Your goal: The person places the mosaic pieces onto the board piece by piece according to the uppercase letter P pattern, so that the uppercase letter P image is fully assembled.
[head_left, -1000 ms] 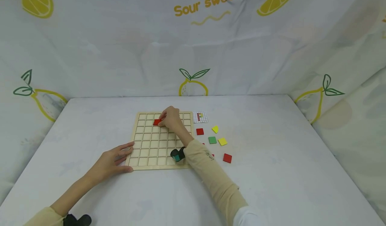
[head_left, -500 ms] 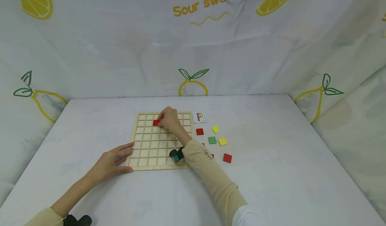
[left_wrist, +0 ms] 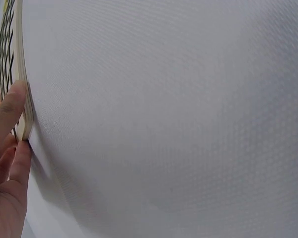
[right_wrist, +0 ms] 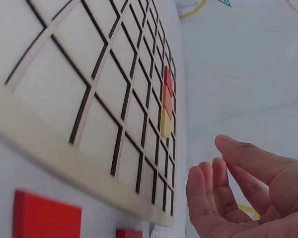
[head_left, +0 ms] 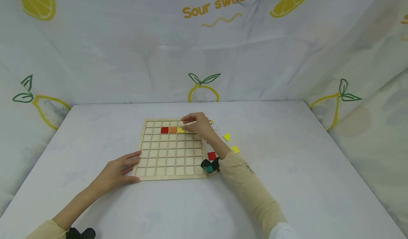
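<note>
A wooden grid board [head_left: 162, 170] lies on the white table. In one row toward its far side sit a red tile [head_left: 164, 130], an orange tile [head_left: 173, 130] and a yellow tile [head_left: 180, 130], side by side. My left hand [head_left: 116, 171] touches the board's left edge with fingers extended, the thumb [left_wrist: 16, 94] near the front corner. My right hand [head_left: 199, 124] hovers over the far right part of the board, just right of the yellow tile. Seen from the right wrist, its fingers [right_wrist: 196, 186] are loosely bent and nothing is between them and the thumb.
Right of the board lie loose tiles, among them a red one [head_left: 211, 156], a yellow square [head_left: 235, 149] and a yellow rounded piece [head_left: 226, 137]; my right forearm covers others. A small printed grid card [head_left: 215, 125] lies behind my right hand. A lemon-print cloth [head_left: 143, 55] hangs behind.
My right hand has let go of the red tile and moved right, uncovering the orange and yellow tiles. The forearm now hides some loose tiles. My left hand stays at the board's edge.
</note>
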`<state>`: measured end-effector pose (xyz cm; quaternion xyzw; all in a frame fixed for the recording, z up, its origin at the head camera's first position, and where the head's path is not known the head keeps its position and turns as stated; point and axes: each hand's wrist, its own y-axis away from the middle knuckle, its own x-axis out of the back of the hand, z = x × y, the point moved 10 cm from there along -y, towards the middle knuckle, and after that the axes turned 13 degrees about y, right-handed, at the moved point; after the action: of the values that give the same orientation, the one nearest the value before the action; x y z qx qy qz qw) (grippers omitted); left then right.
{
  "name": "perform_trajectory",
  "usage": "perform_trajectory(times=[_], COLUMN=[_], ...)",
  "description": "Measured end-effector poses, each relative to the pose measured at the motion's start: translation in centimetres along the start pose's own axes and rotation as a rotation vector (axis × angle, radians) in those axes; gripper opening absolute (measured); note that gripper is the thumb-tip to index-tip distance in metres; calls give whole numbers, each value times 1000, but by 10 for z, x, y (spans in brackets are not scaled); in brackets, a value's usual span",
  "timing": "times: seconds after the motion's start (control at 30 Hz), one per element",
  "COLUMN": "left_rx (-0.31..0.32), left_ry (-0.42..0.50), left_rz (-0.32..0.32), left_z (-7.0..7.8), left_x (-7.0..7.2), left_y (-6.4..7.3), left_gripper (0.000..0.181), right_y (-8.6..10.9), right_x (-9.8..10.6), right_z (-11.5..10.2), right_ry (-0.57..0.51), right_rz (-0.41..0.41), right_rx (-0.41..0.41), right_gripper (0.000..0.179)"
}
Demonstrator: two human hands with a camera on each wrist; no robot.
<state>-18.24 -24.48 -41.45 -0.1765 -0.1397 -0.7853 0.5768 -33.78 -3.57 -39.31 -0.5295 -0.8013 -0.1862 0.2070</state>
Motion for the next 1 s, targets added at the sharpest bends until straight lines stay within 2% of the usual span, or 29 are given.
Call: perform_trajectory(times=[0.2, 0.3, 0.47, 0.63, 0.8, 0.9, 1.0], left_rx=[25, 36, 51, 89, 123, 103, 47], left_ry=[-31, -52, -127, -217, -242, -230, -219], left_rz=[18, 21, 19, 31, 45, 49, 50], left_z=[3, 3, 6, 10, 10, 10, 12], left_x=[1, 1, -2, -4, -4, -3, -2], left_y=[0, -1, -4, -7, -7, -6, -5], left_gripper=[73, 74, 75, 73, 71, 70, 69], right_y=[19, 29, 42, 47, 47, 47, 46], right_x=[31, 46, 62, 63, 56, 54, 53], right_z=[27, 40, 56, 70, 78, 79, 79], right_ry=[-55, -23, 51, 154, 237, 272, 305], right_rz=[-68, -75, -74, -85, -104, -95, -84], right_rx=[-69, -109, -129, -137, -129, -131, -124], right_gripper=[35, 36, 34, 31, 28, 28, 28])
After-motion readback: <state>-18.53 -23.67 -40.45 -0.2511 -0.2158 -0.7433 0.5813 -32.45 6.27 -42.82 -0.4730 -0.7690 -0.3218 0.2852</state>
